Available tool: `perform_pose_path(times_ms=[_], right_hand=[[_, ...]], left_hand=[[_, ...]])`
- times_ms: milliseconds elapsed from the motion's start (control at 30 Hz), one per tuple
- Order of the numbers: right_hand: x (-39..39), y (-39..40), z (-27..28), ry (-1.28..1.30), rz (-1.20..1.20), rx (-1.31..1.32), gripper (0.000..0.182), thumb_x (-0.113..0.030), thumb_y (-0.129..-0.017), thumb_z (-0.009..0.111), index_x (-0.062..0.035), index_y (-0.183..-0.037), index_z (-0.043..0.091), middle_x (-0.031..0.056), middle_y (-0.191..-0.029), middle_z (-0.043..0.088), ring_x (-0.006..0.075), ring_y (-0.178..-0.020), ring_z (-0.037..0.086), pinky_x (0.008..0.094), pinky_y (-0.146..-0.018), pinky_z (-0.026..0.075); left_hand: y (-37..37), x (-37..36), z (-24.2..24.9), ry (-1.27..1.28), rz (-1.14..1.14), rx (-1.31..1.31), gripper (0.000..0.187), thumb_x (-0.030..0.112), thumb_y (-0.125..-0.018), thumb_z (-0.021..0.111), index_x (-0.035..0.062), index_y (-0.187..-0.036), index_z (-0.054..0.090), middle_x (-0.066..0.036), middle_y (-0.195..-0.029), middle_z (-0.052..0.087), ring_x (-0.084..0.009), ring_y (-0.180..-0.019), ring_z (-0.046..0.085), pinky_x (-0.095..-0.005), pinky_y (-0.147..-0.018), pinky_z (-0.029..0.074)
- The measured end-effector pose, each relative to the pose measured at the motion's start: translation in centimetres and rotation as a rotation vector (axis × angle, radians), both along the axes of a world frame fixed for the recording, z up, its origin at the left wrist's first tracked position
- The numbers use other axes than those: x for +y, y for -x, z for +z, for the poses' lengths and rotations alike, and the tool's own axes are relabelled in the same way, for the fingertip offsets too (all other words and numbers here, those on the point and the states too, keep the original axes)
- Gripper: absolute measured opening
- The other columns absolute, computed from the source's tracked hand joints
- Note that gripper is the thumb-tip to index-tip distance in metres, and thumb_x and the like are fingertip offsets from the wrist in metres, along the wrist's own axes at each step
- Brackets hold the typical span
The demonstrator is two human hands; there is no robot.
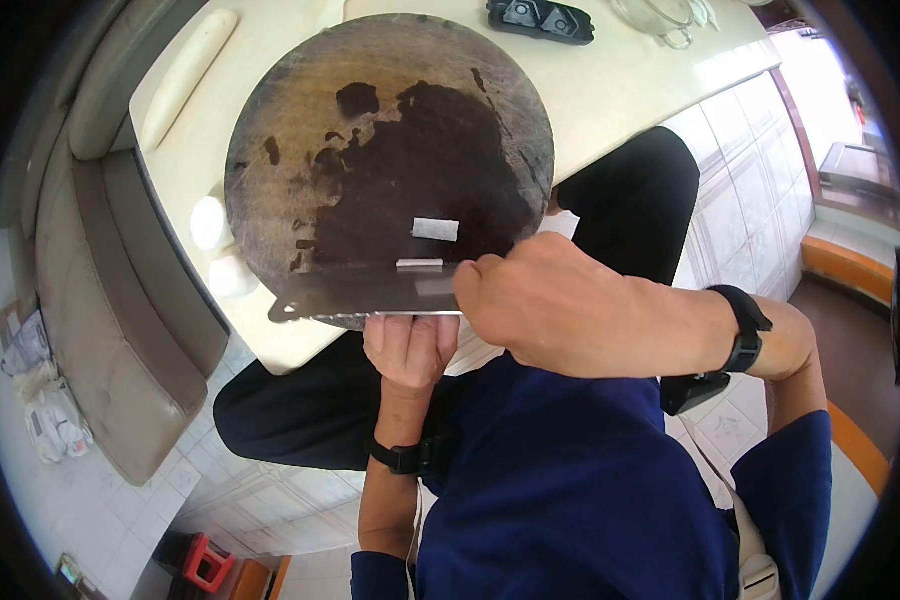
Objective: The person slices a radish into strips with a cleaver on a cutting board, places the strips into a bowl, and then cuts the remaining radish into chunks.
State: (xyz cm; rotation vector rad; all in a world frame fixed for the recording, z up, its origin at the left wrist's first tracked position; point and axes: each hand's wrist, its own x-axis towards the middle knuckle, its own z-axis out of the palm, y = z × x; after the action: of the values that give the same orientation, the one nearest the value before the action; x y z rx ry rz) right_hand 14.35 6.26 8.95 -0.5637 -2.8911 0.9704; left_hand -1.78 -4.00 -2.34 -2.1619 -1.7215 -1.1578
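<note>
A broad-bladed kitchen knife (360, 292) is in my right hand (530, 295), whose fingers are closed round its handle end. The blade lies across the near part of a round wooden chopping board (270, 110) with a large dark wet patch. Just on this side of the blade, my left hand (410, 350) has its fingers curled; the blade hides the fingertips and whatever they hold. Beyond the blade lies a small white rectangular piece (436, 230). A thin white strip (420, 262) shows at the blade's upper edge.
The board stands on a cream table (610, 100). A long white cylindrical thing (188, 75) lies at the far left. Two white rounded objects (210, 223) sit beside the board. A black tray (540, 20) and a glass bowl (655, 15) are at the back; a sofa (120, 300) stands left.
</note>
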Motion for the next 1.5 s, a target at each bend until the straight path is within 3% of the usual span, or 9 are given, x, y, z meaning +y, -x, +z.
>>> perform_pose_path(times_ms=[233,400,500,600,700,933,1167,1233,1500], right_hand=[[-0.1,0.8,-1.7,-0.046,-0.061,0.035,0.015,-0.001,-0.066,0.063,0.0053,-0.077,0.055,0.0183,-0.063,0.058,0.0342,-0.060,0.062,0.0411,-0.051,0.047],[0.7,-0.2,-1.7,-0.022,-0.266,0.009,0.013,0.001,-0.068,0.060,0.0027,-0.080,0.055,0.0180,-0.064,0.059,0.0360,-0.061,0.062,0.0420,-0.053,0.048],[-0.6,-0.9,-0.5,-0.054,-0.153,0.009,0.011,-0.005,-0.070,0.063,0.0036,-0.076,0.060,0.0189,-0.068,0.063,0.0357,-0.068,0.065,0.0412,-0.060,0.052],[-1.6,-1.3,1.0,-0.099,-0.093,-0.063,0.012,-0.005,-0.071,0.064,0.0040,-0.077,0.059,0.0166,-0.068,0.061,0.0314,-0.064,0.066,0.0381,-0.055,0.052],[-2.0,-1.5,1.1,-0.125,-0.072,-0.135,0.011,-0.005,-0.071,0.064,0.0041,-0.077,0.059,0.0149,-0.068,0.060,0.0280,-0.062,0.065,0.0354,-0.052,0.051],[-1.6,-1.5,1.2,-0.114,-0.023,-0.123,0.010,-0.004,-0.070,0.065,0.0044,-0.072,0.059,0.0145,-0.068,0.058,0.0259,-0.061,0.063,0.0344,-0.051,0.050],[-1.1,-1.2,1.0,-0.053,-0.033,-0.077,0.006,-0.003,-0.069,0.064,0.0026,-0.068,0.062,0.0158,-0.071,0.059,0.0298,-0.064,0.064,0.0365,-0.054,0.051],[-0.7,-1.2,0.9,-0.003,-0.002,-0.022,0.023,-0.001,-0.065,0.066,0.0067,-0.080,0.050,0.0142,-0.065,0.052,0.0295,-0.053,0.058,0.0351,-0.046,0.045],[-0.5,0.8,-1.8,-0.040,-0.089,0.120,0.012,0.001,-0.068,0.062,0.0052,-0.076,0.056,0.0178,-0.062,0.057,0.0347,-0.060,0.062,0.0420,-0.052,0.047]], left_hand=[[-0.1,-0.2,-0.5,-0.043,-0.008,-0.009,0.016,0.002,-0.069,0.074,-0.0036,-0.083,0.069,-0.014,-0.091,0.066,-0.0298,-0.085,0.062,-0.0390,-0.077,0.053],[-0.1,0.3,-0.4,-0.066,-0.072,-0.094,0.019,-0.002,-0.069,0.073,-0.0047,-0.087,0.069,-0.014,-0.093,0.064,-0.0298,-0.088,0.062,-0.0369,-0.076,0.053],[-0.2,0.1,-0.5,-0.080,-0.037,-0.064,0.020,0.001,-0.069,0.074,-0.0038,-0.088,0.069,-0.014,-0.093,0.065,-0.0300,-0.086,0.063,-0.0382,-0.076,0.053],[0.0,-0.3,-0.9,-0.056,-0.047,-0.058,0.021,0.003,-0.072,0.073,-0.0020,-0.092,0.070,-0.016,-0.098,0.065,-0.0356,-0.087,0.062,-0.0420,-0.079,0.051],[0.0,-0.3,-0.9,-0.052,-0.009,-0.016,0.022,0.007,-0.069,0.076,-0.0004,-0.089,0.070,-0.014,-0.091,0.068,-0.0307,-0.083,0.065,-0.0401,-0.078,0.052],[0.1,-0.2,-0.8,-0.049,-0.008,-0.005,0.021,0.009,-0.069,0.076,0.0004,-0.087,0.070,-0.013,-0.090,0.068,-0.0302,-0.082,0.065,-0.0389,-0.075,0.051],[0.0,-0.5,-0.7,-0.014,0.018,0.025,0.019,0.008,-0.068,0.076,0.0005,-0.085,0.071,-0.013,-0.088,0.068,-0.0300,-0.081,0.065,-0.0390,-0.076,0.051],[0.0,-0.3,-0.6,-0.021,0.025,0.022,0.018,0.008,-0.069,0.076,0.0003,-0.085,0.070,-0.013,-0.088,0.068,-0.0300,-0.081,0.065,-0.0391,-0.077,0.051],[0.1,-0.3,-0.4,-0.035,-0.016,-0.022,0.017,0.005,-0.071,0.075,-0.0036,-0.084,0.069,-0.012,-0.086,0.065,-0.0295,-0.083,0.062,-0.0385,-0.075,0.053]])
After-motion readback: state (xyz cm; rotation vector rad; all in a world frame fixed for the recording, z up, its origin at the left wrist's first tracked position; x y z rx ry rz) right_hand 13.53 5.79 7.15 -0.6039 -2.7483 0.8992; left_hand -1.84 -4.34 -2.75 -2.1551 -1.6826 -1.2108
